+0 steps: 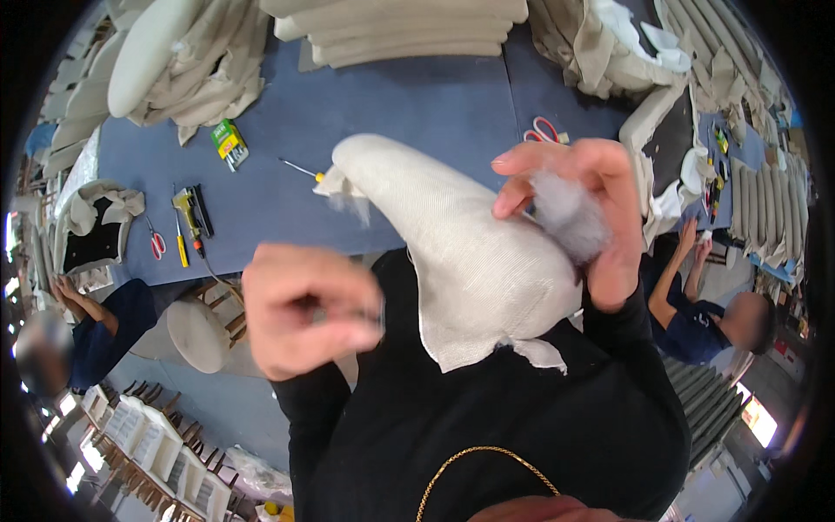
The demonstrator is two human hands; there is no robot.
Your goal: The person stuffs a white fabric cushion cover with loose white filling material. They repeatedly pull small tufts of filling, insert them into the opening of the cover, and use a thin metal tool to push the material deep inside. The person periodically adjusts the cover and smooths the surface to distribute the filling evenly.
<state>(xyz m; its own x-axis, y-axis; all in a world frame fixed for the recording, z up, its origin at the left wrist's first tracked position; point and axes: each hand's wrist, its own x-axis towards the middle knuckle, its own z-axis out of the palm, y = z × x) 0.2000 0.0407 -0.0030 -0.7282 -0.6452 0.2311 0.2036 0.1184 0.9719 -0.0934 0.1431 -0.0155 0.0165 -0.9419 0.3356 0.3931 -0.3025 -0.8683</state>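
A cream fabric-covered padded piece (470, 235), shaped like a curved chair part, leans from the table's near edge toward my body. Loose cloth edges hang at its lower end. My right hand (613, 209) holds a tuft of white fibre stuffing (570, 213) against the piece's right side, with fingers and thumb curled round it. To the left of the piece and apart from it, my left hand (313, 309) is blurred, its fingers curled toward the thumb. What they hold, if anything, I cannot make out.
On the blue-grey table (383, 100) lie an awl-like tool with a yellow handle (319, 177), a green packet (230, 143), a yellow staple gun (187, 209), a screwdriver (182, 248) and red-handled scissors (544, 130). Cream covers (400, 30) are stacked behind. Co-workers sit at both sides.
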